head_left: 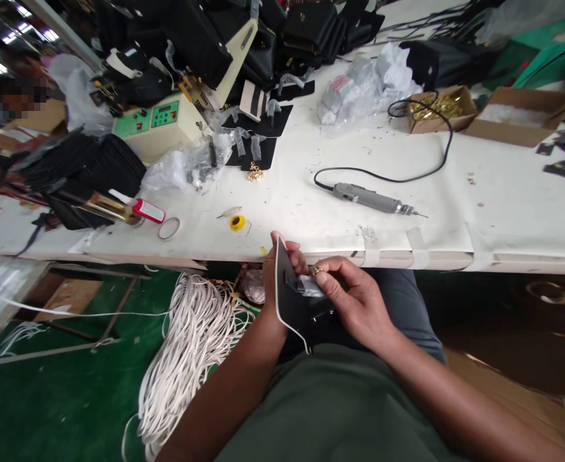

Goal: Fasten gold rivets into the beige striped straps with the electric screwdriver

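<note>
My left hand [295, 255] grips a black leather panel [289, 298] with a pale edge, held on its side just off the table's front edge. Most of that hand is hidden behind the panel. A strip of clear plastic film [310, 287] sticks out from the panel's face. Between the thumb and forefinger of my right hand [354, 298] is a small gold metal fitting [316, 271], close to the film. The fitting's exact kind is too small to make out.
On the white table [302, 212] lie a grey corded electric screwdriver [369, 197], a yellow tape roll [237, 222], a red-and-white glue bottle [147, 210] and gold hardware [254, 171]. Cardboard boxes [518, 131] and black bags [309, 29] stand farther back. White cord [191, 359] is heaped on the floor.
</note>
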Demonstrator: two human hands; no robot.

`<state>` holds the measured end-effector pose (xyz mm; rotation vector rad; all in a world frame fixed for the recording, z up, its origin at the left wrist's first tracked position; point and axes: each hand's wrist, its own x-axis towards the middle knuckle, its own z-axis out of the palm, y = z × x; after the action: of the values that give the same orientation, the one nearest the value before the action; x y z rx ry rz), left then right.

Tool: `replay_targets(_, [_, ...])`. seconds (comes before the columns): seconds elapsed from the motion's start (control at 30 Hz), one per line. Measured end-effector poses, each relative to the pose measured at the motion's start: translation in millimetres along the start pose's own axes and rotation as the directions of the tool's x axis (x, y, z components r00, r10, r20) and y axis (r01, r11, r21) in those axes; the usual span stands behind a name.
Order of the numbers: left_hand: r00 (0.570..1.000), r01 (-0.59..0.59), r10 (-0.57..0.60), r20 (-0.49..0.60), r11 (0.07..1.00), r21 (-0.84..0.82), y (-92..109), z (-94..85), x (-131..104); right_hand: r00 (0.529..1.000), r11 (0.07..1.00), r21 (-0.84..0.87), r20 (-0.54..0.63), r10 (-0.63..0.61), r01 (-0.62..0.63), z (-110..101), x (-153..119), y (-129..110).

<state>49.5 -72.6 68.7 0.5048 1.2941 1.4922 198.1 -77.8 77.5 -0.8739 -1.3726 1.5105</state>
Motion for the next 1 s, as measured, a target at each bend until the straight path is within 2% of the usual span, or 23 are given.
replay_targets(0.07, [0.998,0.062,-0.063,-0.005,0.992,-0.110,-3,-0.1,1,0.999,0.998,-0.032,-0.030,-0.046,0.045,11,-5,5])
replay_targets(0.17, [0.997,0.054,-0.061,-0.050,0.990,-0.129,-6,3.2,0,0.997,0.998,0.045,-0.074,-0.031,0.035,19,2,5])
replay_targets(0.23, [0.997,0.000,-0.005,-0.072,0.998,-0.068,-3,2.8,-5,0.995,0.995,0.101,-0.103,-0.010,0.020,17,10,1])
replay_targets(0.33, [0.985,-0.159,0.161,-0.065,0.987,0.036,6,-5.8,-23,0.985,0.995,0.073,-0.165,-0.048,0.061,12,19,-5])
replay_targets(0.43, [0.941,-0.334,0.330,0.075,0.941,0.049,11,-17.8,-50,0.966,0.994,-0.017,-0.234,-0.112,0.111,10,22,-7])
replay_targets(0.5, [0.909,-0.397,0.366,0.198,0.906,0.148,11,-22.1,-66,0.961,0.991,-0.057,-0.246,-0.129,0.118,13,21,-6])
replay_targets(0.57, [0.910,-0.409,0.357,0.211,0.857,0.314,9,-22.2,-74,0.963,0.986,-0.110,-0.226,-0.150,0.128,15,20,-6])
replay_targets(0.63, [0.925,-0.374,0.363,0.108,0.828,0.418,6,-20.2,-75,0.961,0.960,-0.213,-0.169,-0.220,0.182,15,18,-8])
replay_targets(0.73, [0.921,-0.345,0.391,-0.012,0.827,0.444,4,-18.7,-70,0.925,0.853,-0.402,-0.039,-0.379,0.332,8,17,-17])
replay_targets(0.87, [0.913,-0.354,0.407,0.006,0.788,0.503,7,-20.7,-68,0.874,0.716,-0.536,0.090,-0.478,0.447,-1,17,-31])
replay_targets(1.0, [0.899,-0.386,0.436,0.046,0.736,0.557,11,-21.6,-71,0.857,0.663,-0.575,0.143,-0.495,0.479,-2,16,-37])
